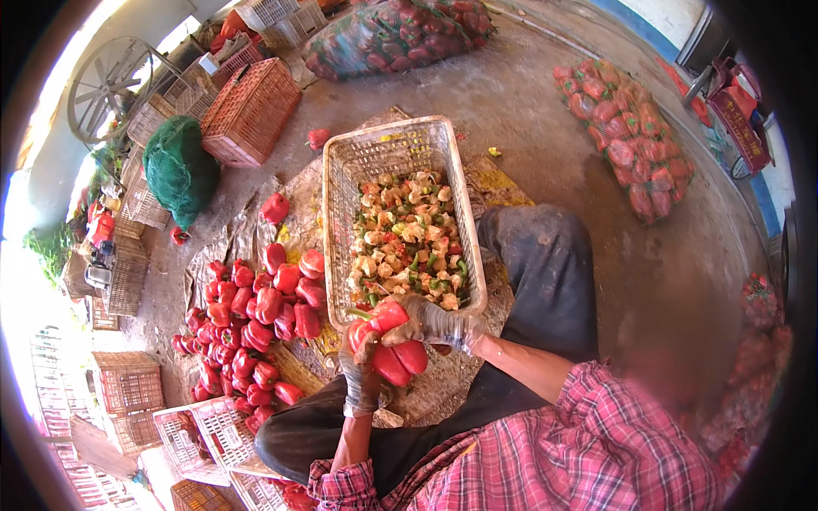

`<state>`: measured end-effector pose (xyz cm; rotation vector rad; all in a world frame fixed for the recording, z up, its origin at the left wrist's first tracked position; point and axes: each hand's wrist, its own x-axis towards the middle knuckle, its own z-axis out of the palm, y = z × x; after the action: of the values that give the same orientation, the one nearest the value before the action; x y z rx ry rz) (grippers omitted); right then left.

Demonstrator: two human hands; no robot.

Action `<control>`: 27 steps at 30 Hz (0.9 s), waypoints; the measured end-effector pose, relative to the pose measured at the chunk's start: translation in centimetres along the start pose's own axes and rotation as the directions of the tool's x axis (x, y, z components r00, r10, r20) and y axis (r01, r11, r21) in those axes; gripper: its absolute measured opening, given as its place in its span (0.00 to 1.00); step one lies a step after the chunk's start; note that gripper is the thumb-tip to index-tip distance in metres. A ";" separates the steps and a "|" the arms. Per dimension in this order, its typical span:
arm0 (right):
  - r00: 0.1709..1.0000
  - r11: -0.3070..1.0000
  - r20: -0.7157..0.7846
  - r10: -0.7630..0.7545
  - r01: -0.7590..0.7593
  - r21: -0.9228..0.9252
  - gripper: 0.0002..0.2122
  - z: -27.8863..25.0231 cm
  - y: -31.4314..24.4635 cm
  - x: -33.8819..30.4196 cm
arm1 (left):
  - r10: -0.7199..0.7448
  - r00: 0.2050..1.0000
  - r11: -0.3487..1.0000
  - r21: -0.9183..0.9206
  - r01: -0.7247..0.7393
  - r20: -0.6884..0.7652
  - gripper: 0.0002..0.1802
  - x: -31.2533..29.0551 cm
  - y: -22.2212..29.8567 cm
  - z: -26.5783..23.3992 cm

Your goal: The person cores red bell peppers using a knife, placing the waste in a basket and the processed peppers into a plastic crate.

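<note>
Both my hands wear worn, dirty gloves and are closed on red bell peppers in front of my lap. My left hand grips from the lower left, its thumb pointing up. From the right, my right hand wraps over the upper pepper, whose green stem points left. Whether these are two whole peppers or parts of one, I cannot tell. Just beyond my hands stands a pale plastic crate, holding many cut-out pepper cores with pale seeds and green stems.
A heap of red bell peppers lies on sacking left of the crate. My bent knee is at its right. Filled net sacks lie at the back and right. Left are an orange crate, a green net bundle and white crates.
</note>
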<state>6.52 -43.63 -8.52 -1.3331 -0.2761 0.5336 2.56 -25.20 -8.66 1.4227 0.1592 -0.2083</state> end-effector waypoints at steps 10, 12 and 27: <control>0.980 0.772 -0.196 0.034 0.099 0.627 0.17 -1.7 10.6 -0.6 | -0.275 0.920 0.651 -0.650 0.392 0.280 0.40 -0.4 1.4 0.2; 0.931 0.957 -0.354 0.090 0.017 0.290 0.17 -2.0 7.3 0.0 | -0.173 0.973 0.878 -0.425 0.222 0.149 0.38 0.5 -0.1 -1.8; 0.977 0.784 -0.112 -0.182 0.213 0.583 0.11 0.6 7.2 -3.0 | 0.331 0.849 0.547 0.650 -0.528 0.412 0.53 0.4 1.0 1.0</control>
<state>2.17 -43.60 -15.05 -0.6894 -0.1813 0.3620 3.12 -26.12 -7.64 2.2021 -0.5684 -0.0171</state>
